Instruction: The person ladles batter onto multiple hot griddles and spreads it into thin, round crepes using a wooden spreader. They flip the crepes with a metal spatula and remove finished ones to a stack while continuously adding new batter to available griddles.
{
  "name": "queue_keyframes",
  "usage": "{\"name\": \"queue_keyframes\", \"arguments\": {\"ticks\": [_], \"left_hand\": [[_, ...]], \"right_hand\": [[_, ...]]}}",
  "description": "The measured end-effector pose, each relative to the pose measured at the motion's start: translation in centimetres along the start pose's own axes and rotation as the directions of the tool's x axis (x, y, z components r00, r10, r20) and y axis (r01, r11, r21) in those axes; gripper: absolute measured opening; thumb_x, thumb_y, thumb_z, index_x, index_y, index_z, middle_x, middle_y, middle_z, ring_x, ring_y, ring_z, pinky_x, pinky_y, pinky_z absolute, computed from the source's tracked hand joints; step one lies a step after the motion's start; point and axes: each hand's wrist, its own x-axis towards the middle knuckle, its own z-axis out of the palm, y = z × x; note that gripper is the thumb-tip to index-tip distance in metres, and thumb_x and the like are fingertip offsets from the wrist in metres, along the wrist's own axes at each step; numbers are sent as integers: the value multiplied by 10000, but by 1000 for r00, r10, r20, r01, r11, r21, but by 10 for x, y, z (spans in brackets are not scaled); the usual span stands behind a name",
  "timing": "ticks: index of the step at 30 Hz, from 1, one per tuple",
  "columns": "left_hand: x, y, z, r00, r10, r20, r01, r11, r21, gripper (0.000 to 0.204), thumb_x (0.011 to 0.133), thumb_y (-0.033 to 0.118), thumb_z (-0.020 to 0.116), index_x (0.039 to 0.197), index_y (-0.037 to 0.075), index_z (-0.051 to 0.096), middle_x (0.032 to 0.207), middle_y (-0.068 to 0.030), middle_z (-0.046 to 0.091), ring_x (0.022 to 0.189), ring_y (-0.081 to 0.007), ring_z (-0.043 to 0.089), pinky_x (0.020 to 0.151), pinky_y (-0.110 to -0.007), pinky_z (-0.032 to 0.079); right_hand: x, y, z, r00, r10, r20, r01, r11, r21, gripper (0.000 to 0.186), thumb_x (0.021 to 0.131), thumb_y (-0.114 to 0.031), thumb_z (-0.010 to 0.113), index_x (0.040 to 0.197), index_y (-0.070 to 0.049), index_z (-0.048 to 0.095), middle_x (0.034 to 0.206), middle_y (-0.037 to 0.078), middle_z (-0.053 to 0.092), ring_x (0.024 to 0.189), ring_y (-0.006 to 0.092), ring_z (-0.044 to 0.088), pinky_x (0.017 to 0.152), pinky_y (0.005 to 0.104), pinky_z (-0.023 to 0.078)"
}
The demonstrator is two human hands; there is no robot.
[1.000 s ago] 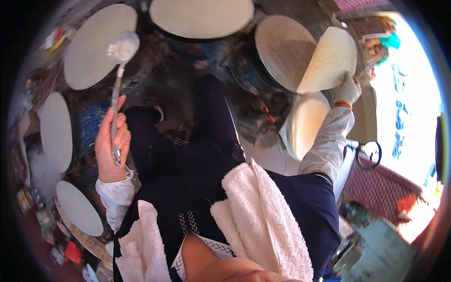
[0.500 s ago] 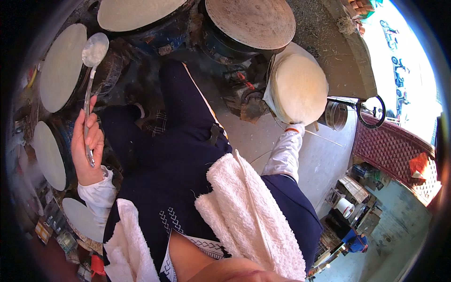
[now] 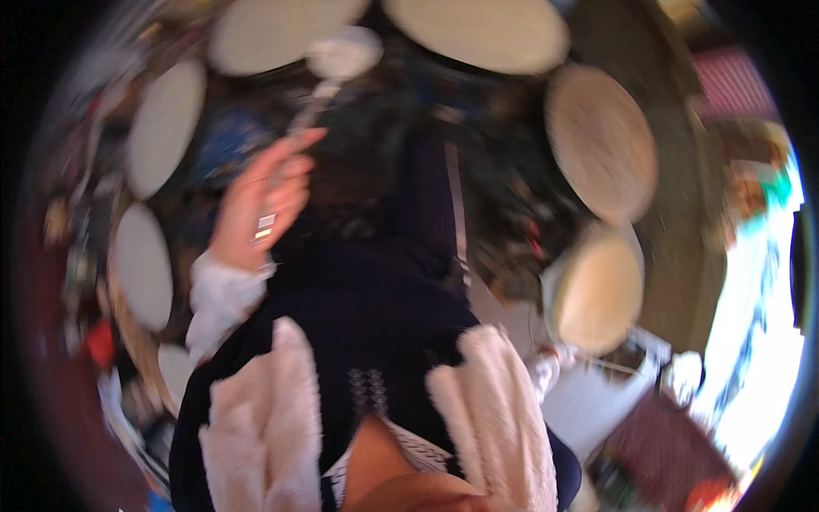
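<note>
The picture is smeared by motion. My left hand [image 3: 264, 192] is closed round the handle of a metal ladle [image 3: 343, 53], whose round bowl is held up near two griddles covered in pale batter [image 3: 286, 21] [image 3: 473, 26]. My right hand [image 3: 550, 365] is low on the right, blurred and partly behind the white towel [image 3: 486, 410] on my shoulder; its fingers cannot be made out. Just above it lies a round stack of pale cream sheets [image 3: 597, 290]. Beyond the stack is a bare brownish griddle [image 3: 600, 141].
More batter-covered round griddles [image 3: 166, 128] [image 3: 141, 264] curve round my left side, among clutter [image 3: 98, 333]. My dark-trousered leg [image 3: 431, 188] reaches between the griddles. A brown board [image 3: 682, 256] runs along the right, beside a very bright opening.
The thin sheet my right hand held upright is gone from it; that hand moved down beside the stack. My left hand has swung the ladle rightward, and the view has turned.
</note>
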Motion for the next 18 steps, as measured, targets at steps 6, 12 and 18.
{"name": "queue_keyframes", "arguments": {"ticks": [6, 12, 18], "left_hand": [[-65, -8, -46, 982, 157, -103, -174, 967, -187, 337, 1061, 202, 471, 1298, -35, 503, 873, -72, 586, 518, -75, 467, 448, -210, 403], [-185, -65, -99, 746, 456, -485, -566, 819, -99, 358, 1077, 209, 433, 1371, 8, 471, 846, -39, 601, 458, -49, 462, 382, -184, 367], [-264, -195, -126, 206, 509, -835, -894, 446, 51, 312, 1065, 211, 464, 1318, 33, 509, 842, -48, 650, 483, -42, 505, 392, -166, 400]], "right_hand": [[-261, -89, 144, 431, -544, 719, 520, 802, 295, 499, 1012, -322, 537, 1418, -32, 526, 1348, 153, 599, 1039, 226, 625, 863, 356, 531], [-545, -52, 203, -537, -350, 767, 503, 597, 625, 460, 992, -202, 577, 1407, -22, 494, 931, 72, 670, 761, 168, 606, 681, 308, 508], [-656, 42, 32, -873, 437, 216, 487, 767, 419, 589, 1024, -70, 462, 1573, -164, 270, 1010, 84, 634, 588, 88, 540, 445, 219, 433]]}}
